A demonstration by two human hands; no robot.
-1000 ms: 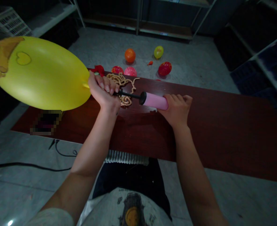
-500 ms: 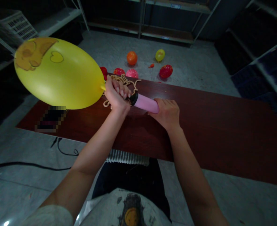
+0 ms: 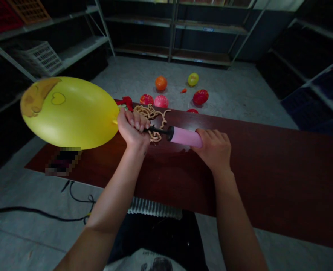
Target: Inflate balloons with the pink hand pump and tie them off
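Note:
My left hand (image 3: pixel 135 127) is closed around the black end of a balloon pump, with the neck of an inflated yellow balloon (image 3: pixel 70 116) pinched there too. A drawn heart and a brown picture mark the balloon, which sticks out to the left. Between my hands the pump's thin black rod is drawn out of its pink barrel (image 3: pixel 185 137). Wrapped round the barrel's far end is my right hand (image 3: pixel 214 148). The nozzle is hidden by my left fingers. Beneath the pump, a tangled beige cord (image 3: pixel 148 112) lies on the dark red table (image 3: pixel 268 169).
On the floor past the table sit an orange balloon (image 3: pixel 161 83), a small yellow balloon (image 3: pixel 193 79), a red balloon (image 3: pixel 200 97) and a pink balloon (image 3: pixel 161 101). A blurred-out flat object (image 3: pixel 64 162) lies at the table's left. Shelves (image 3: pixel 144 49) line the room; a black cable (image 3: pixel 36 213) crosses the floor.
My hands have moved apart, so a length of black rod now shows between my left hand and the pink barrel. The camera view has tilted up slightly.

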